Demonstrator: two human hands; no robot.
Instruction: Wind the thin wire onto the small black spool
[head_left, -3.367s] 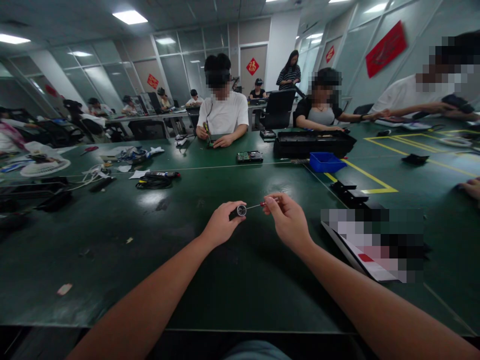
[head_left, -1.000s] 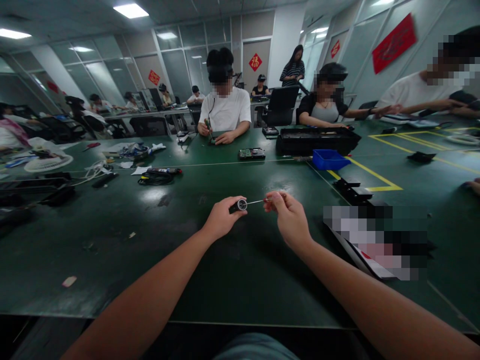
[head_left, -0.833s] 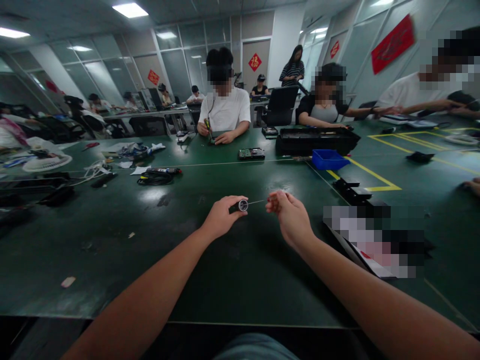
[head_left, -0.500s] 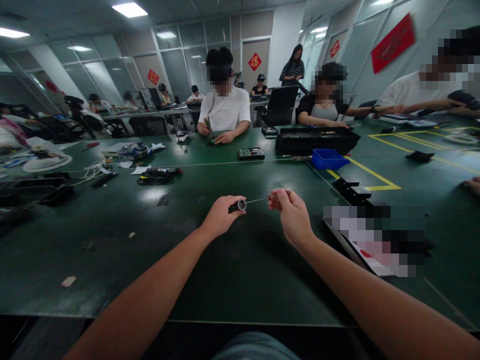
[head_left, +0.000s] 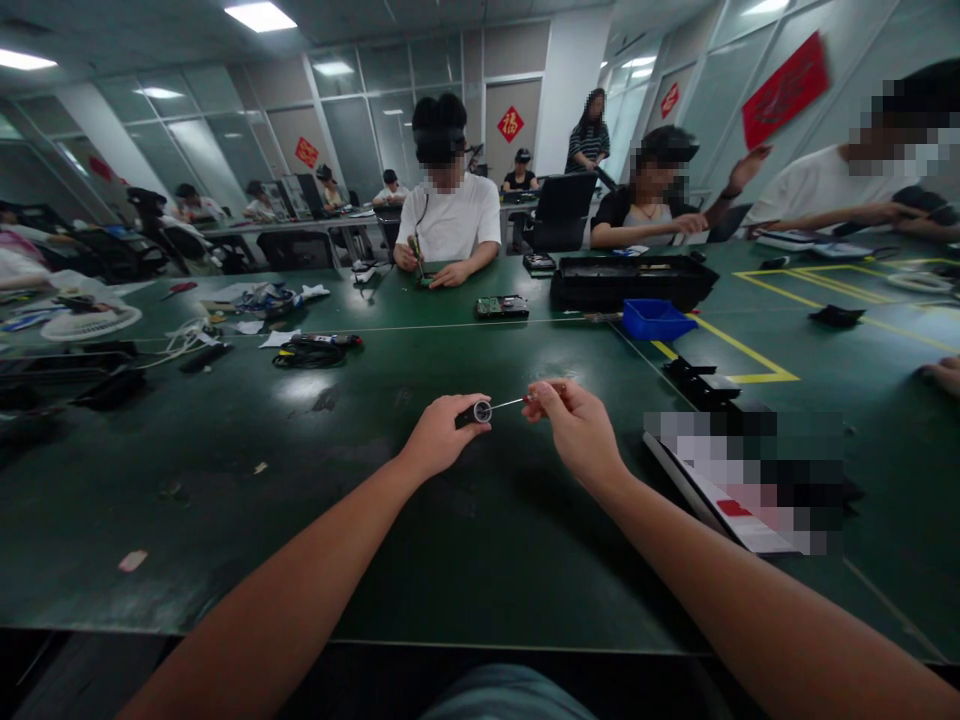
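Note:
My left hand [head_left: 439, 438] is closed around a small black cylindrical part [head_left: 474, 413] with a silvery round end facing right. My right hand [head_left: 577, 432] pinches the red handle of a thin screwdriver [head_left: 514, 402], whose metal shaft points left into the silvery end of the part. Both hands hover just above the dark green table [head_left: 480, 520], close together near its middle.
A flat white and black device [head_left: 720, 490] lies right of my right hand. Farther back are a blue bin [head_left: 654, 318], a black tray [head_left: 630, 282], a circuit board [head_left: 501, 306] and a coiled black cable [head_left: 309, 354]. Other people sit working across the table.
My hands stay almost in place while the right fingers shift slightly on the screwdriver handle. A person at the far right has raised one hand.

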